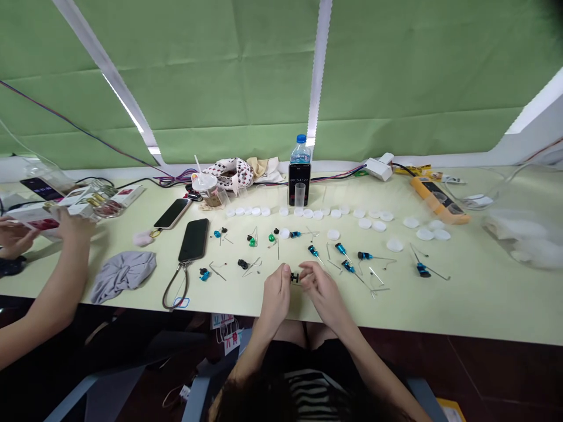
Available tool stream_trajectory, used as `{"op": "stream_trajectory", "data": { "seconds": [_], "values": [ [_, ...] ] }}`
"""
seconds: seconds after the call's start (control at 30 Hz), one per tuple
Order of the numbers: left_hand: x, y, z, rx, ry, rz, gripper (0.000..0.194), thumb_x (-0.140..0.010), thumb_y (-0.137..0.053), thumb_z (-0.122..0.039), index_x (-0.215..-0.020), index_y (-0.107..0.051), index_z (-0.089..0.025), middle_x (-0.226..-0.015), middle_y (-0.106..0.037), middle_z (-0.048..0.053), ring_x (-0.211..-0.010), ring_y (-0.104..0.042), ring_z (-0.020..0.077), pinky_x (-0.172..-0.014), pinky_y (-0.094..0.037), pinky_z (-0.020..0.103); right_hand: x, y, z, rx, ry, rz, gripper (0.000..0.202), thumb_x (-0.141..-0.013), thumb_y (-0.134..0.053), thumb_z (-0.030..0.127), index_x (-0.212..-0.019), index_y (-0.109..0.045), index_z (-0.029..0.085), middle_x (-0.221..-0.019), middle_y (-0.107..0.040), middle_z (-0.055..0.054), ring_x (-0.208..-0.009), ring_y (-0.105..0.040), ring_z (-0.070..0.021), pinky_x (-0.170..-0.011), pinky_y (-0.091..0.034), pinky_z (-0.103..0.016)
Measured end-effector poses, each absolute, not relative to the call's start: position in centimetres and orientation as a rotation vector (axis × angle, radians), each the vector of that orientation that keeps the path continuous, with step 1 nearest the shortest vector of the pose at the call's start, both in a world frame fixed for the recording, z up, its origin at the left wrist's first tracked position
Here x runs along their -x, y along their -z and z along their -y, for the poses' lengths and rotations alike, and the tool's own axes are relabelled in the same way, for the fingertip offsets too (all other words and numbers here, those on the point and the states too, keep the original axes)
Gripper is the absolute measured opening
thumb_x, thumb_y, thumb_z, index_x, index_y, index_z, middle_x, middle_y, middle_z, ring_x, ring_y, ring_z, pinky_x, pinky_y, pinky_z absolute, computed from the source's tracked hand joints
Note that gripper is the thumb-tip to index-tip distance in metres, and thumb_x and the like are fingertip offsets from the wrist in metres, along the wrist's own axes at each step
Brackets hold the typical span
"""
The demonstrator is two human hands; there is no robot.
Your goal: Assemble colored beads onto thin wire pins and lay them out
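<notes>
Near the table's front edge, my left hand [276, 292] pinches a small black fitting [294, 276] between thumb and fingers. Close against its right side, my right hand [323, 291] has curled fingers; what they grip, if anything, is too small to make out. To the right lie several blue-and-black fittings with thin metal rods, such as this blue fitting [347, 266]. Left of my hands are a black fitting [243, 264], a green fitting [251, 240] and another blue fitting [204, 274], with bent hex keys and tiny parts beside them.
Several white round caps [365, 223] form rows behind the parts. A phone showing a timer [299, 179] leans on a water bottle [301, 150], with a clear tube [299, 196] before it. A black phone [194, 239] lies left. Another person's arm [53, 299] handles boxes far left.
</notes>
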State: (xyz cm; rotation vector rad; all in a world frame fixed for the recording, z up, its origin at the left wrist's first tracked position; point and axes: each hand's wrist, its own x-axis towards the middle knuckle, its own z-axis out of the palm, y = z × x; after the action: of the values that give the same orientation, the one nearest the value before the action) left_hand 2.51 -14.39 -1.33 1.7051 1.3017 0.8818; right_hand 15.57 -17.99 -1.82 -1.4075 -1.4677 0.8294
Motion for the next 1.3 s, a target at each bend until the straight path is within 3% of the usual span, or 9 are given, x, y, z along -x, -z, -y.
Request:
{"op": "stream_trajectory", "data": {
  "seconds": [0.1, 0.23, 0.43, 0.5, 0.6, 0.77, 0.93, 1.1, 1.3],
  "values": [
    [-2.6, 1.4, 14.4, -1.699, -0.874, -1.268, 0.041, -0.094, -0.022, -0.044, -0.067, -0.039, -0.018, -0.060, -0.042, -0.002, -0.059, -0.041, 0.0131, -0.059, -0.028, 0.026, -15.5, 1.7, 18.0, 1.392, -0.854, 1.518, 0.028, -0.094, -0.034, 0.037, -0.087, -0.055, 0.021, -0.070, -0.056, -0.001, -0.064, -0.054, -0.0151, -0.065, -0.046, -0.029],
    [-2.5, 1.6, 14.2, -1.680, -0.882, -1.319, 0.041, -0.094, -0.022, -0.044, -0.066, -0.038, -0.018, -0.059, -0.040, -0.003, -0.057, -0.040, 0.0127, -0.057, -0.027, 0.026, -15.5, 2.0, 17.8, 1.308, -0.790, 1.403, 0.035, -0.082, -0.056, 0.039, -0.111, -0.047, 0.023, -0.111, -0.052, -0.008, -0.089, -0.056, -0.0186, -0.069, -0.050, -0.031],
    [-2.6, 1.9, 14.2, -1.714, -0.872, -1.288, 0.041, -0.094, -0.022, -0.043, -0.067, -0.038, -0.018, -0.060, -0.042, -0.002, -0.058, -0.041, 0.0125, -0.058, -0.028, 0.025, -15.4, 2.4, 17.5, 1.388, -0.930, 1.485, 0.026, -0.093, -0.034, 0.036, -0.086, -0.054, 0.020, -0.068, -0.055, 0.000, -0.061, -0.055, -0.0140, -0.064, -0.049, -0.031],
    [-2.6, 1.9, 14.0, -1.699, -0.876, -1.314, 0.041, -0.094, -0.022, -0.044, -0.067, -0.038, -0.018, -0.059, -0.041, -0.002, -0.057, -0.041, 0.0126, -0.057, -0.027, 0.025, -15.4, 2.6, 17.4, 1.314, -0.898, 1.468, 0.019, -0.088, -0.046, 0.036, -0.099, -0.052, 0.022, -0.092, -0.058, -0.005, -0.078, -0.059, -0.0161, -0.070, -0.050, -0.031],
    [-2.6, 2.1, 13.8, -1.678, -0.878, -1.341, 0.041, -0.094, -0.022, -0.044, -0.068, -0.039, -0.018, -0.058, -0.040, -0.003, -0.056, -0.041, 0.0127, -0.056, -0.027, 0.025, -15.4, 2.8, 17.4, 1.318, -0.851, 1.373, 0.050, -0.078, -0.061, 0.040, -0.121, -0.041, 0.024, -0.120, -0.047, -0.010, -0.091, -0.058, -0.0185, -0.068, -0.053, -0.031],
    [-2.7, 2.3, 13.9, -1.706, -0.874, -1.289, 0.040, -0.094, -0.023, -0.043, -0.068, -0.040, -0.018, -0.060, -0.042, -0.002, -0.058, -0.041, 0.0127, -0.058, -0.028, 0.025, -15.4, 2.2, 17.4, 1.462, -0.901, 1.513, 0.028, -0.094, -0.033, 0.035, -0.095, -0.057, 0.021, -0.071, -0.058, -0.001, -0.062, -0.056, -0.0150, -0.065, -0.050, -0.032],
    [-2.5, 2.1, 14.0, -1.649, -0.889, -1.333, 0.040, -0.094, -0.024, -0.044, -0.068, -0.039, -0.018, -0.059, -0.040, -0.003, -0.056, -0.040, 0.0124, -0.056, -0.027, 0.025, -15.3, 1.9, 17.7, 1.366, -0.792, 1.487, 0.042, -0.083, -0.055, 0.037, -0.123, -0.046, 0.026, -0.122, -0.046, -0.009, -0.097, -0.056, -0.0188, -0.076, -0.051, -0.032],
    [-2.7, 2.1, 14.0, -1.656, -0.895, -1.277, 0.040, -0.094, -0.023, -0.044, -0.068, -0.039, -0.019, -0.060, -0.042, -0.002, -0.058, -0.041, 0.0127, -0.057, -0.028, 0.025, -15.1, 1.9, 17.7, 1.484, -0.876, 1.485, 0.029, -0.094, -0.033, 0.038, -0.097, -0.056, 0.021, -0.074, -0.057, -0.002, -0.066, -0.056, -0.0164, -0.067, -0.049, -0.033],
    [-2.6, 2.1, 13.9, -1.633, -0.924, -1.321, 0.040, -0.094, -0.024, -0.044, -0.067, -0.038, -0.019, -0.059, -0.039, -0.002, -0.056, -0.040, 0.0124, -0.056, -0.028, 0.025, -15.3, 1.4, 17.6, 1.379, -0.797, 1.437, 0.044, -0.083, -0.054, 0.039, -0.123, -0.044, 0.026, -0.120, -0.047, -0.009, -0.095, -0.056, -0.0185, -0.073, -0.051, -0.032]
  ]
}}
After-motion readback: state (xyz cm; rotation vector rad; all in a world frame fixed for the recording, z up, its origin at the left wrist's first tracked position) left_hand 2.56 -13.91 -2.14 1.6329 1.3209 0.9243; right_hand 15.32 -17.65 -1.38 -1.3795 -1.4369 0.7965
